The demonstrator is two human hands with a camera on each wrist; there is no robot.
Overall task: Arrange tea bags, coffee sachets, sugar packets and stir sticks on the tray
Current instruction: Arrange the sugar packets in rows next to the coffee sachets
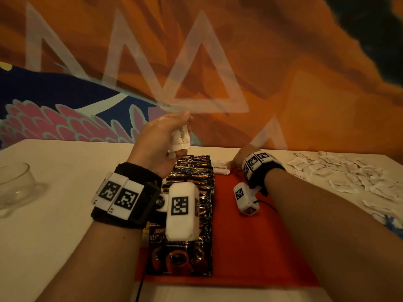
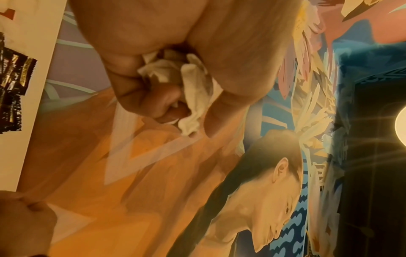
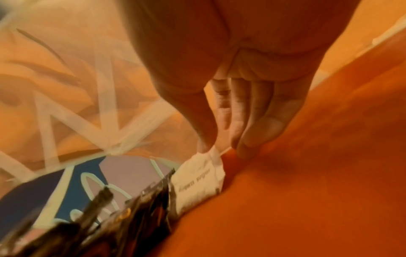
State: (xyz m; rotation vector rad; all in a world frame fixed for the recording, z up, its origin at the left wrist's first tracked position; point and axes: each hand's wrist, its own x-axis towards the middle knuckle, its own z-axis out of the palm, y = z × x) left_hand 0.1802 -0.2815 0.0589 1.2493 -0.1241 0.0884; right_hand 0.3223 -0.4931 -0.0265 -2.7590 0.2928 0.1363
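My left hand (image 1: pixel 174 136) is raised above the table and grips a crumpled bunch of white sugar packets (image 1: pixel 181 138); the left wrist view shows the packets (image 2: pixel 195 90) squeezed between curled fingers and thumb. A red tray (image 1: pixel 250 247) holds a row of black coffee sachets (image 1: pixel 192 184) along its left side. At the tray's far end lies one white brown-sugar packet (image 1: pixel 220 170), right beside the sachets. My right hand (image 1: pixel 236 163) reaches down there. In the right wrist view its thumb tip touches the packet (image 3: pixel 197 180) and the straight fingers (image 3: pixel 243 146) rest on the tray (image 3: pixel 307 173).
A loose heap of white packets (image 1: pixel 349 175) covers the table to the right of the tray. A clear glass cup (image 1: pixel 15 186) stands at the left edge of the white table (image 1: pixel 65 192). A painted wall rises right behind the table's far edge.
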